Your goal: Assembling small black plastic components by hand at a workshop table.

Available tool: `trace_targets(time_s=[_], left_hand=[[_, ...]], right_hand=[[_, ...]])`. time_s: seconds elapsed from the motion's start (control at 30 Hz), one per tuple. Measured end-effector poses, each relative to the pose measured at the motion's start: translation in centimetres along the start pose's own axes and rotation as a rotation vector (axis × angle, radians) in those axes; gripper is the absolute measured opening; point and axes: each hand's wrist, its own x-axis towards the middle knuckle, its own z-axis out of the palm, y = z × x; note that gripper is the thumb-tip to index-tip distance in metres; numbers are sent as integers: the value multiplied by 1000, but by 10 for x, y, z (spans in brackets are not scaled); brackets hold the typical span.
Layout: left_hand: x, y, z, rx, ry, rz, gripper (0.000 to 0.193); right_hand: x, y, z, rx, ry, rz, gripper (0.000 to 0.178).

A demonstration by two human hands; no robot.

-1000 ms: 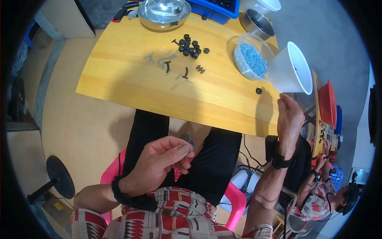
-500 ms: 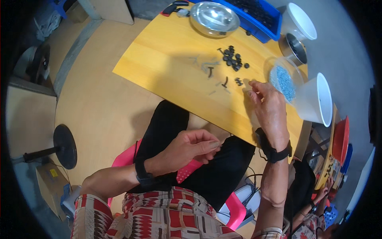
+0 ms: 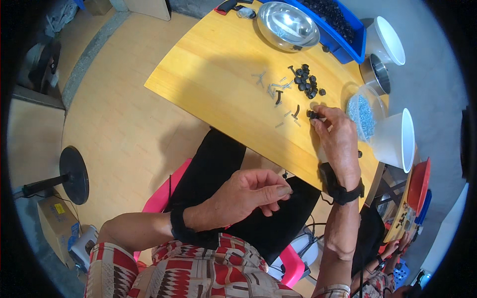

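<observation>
The right hand (image 3: 339, 136) reaches small dark pieces (image 3: 311, 114) on the worktop (image 3: 208, 74), fingers slightly parted, grip unclear; the left hand (image 3: 248, 193), nearly closed over the lap, hides anything held.

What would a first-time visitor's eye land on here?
Probably the shiny metal bowl on the far side of the table, beside a blue bin of black parts. Next, bluish metal bits in a clear tub at right. Nearer, the right hand brackets a small dark piece between thumb and finger; the left hand hangs over the lap.
</observation>
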Motion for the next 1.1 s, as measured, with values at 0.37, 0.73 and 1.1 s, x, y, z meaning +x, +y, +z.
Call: trace_targets(time_s=[0.37, 0.73, 1.1], left_hand=[[0, -3, -1, -18, -4, 18, 19], [-3, -1, -1, -11, 3, 17, 20], [-3, -3, -3, -17, -13, 24, 21]], right_hand=[[28, 12, -8, -146, 73, -64, 26], [26, 18, -3, -121, -61, -29, 22], [35, -3, 14, -135, -32, 100, 20]])
